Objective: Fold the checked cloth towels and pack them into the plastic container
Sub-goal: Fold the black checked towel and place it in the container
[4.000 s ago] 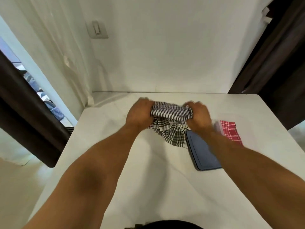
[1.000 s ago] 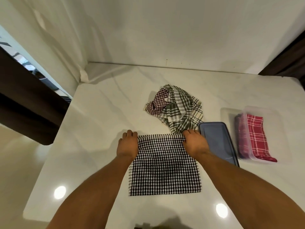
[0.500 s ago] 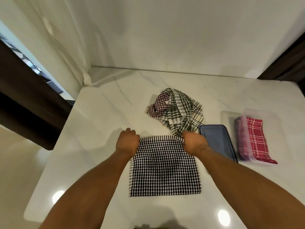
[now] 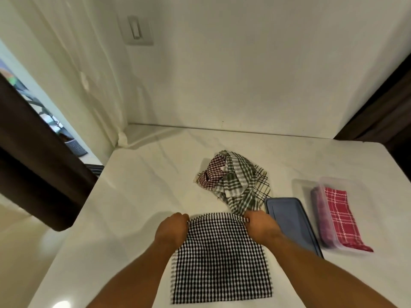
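Black-and-white checked towel (image 4: 221,258) lies flat on the counter (image 4: 133,196); left hand (image 4: 172,230) and right hand (image 4: 261,226) each pinch a far corner in a closed grip.

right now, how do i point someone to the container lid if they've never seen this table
On the white marble table, look right of the spread black-and-white checked towel. The lid lies flat between that towel and the clear plastic container holding a red checked towel. It alone is plain dark blue, with no pattern.
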